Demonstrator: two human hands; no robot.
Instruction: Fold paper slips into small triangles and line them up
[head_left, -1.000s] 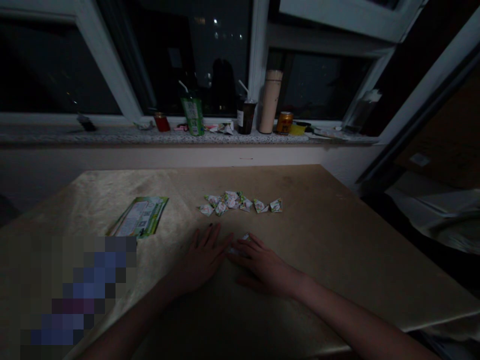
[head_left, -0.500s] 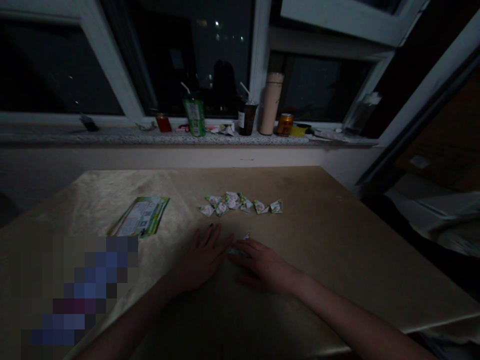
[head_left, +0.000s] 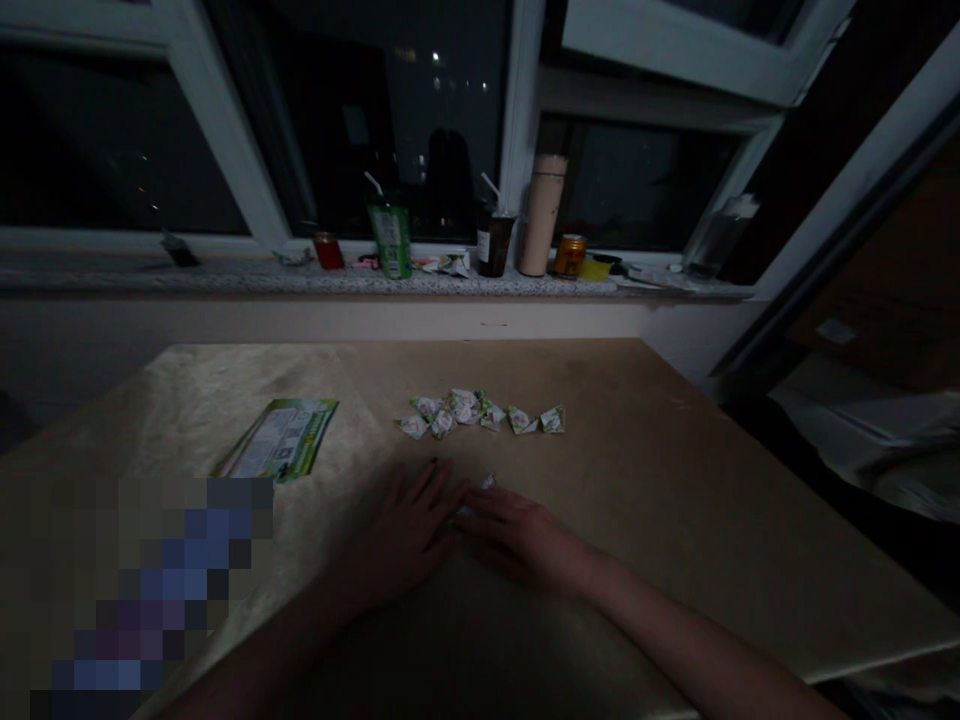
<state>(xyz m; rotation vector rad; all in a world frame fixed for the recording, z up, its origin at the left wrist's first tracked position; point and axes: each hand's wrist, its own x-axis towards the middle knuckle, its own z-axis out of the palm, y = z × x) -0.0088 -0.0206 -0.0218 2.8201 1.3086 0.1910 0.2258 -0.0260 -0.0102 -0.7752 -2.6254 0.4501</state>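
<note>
My left hand [head_left: 420, 525] lies on the table with its fingers spread, its thumb side meeting my right fingertips. My right hand [head_left: 517, 535] has its fingers together, curved down over a small white-and-green wrapped candy [head_left: 489, 481]. Only the candy's upper tip and a pale bit between the hands show; the rest is hidden under the fingers. Farther back, several similar wrapped candies [head_left: 465, 405] lie in an uneven row. To the left of my hands is a flat green-and-white printed packet [head_left: 289, 440].
The table [head_left: 637, 450] has a gold-brown cover. Behind it, the stone sill [head_left: 450, 283] holds a green cup [head_left: 390, 240], a dark cup [head_left: 493, 245], a tall pink bottle [head_left: 544, 215], an orange can [head_left: 570, 257] and a red jar [head_left: 328, 252]. A blurred-out patch covers the lower left.
Both hands sit slightly lower in the view, along with the whole scene. My right fingers cover the candy a little differently, and less of it shows. The row of candies keeps its arrangement.
</note>
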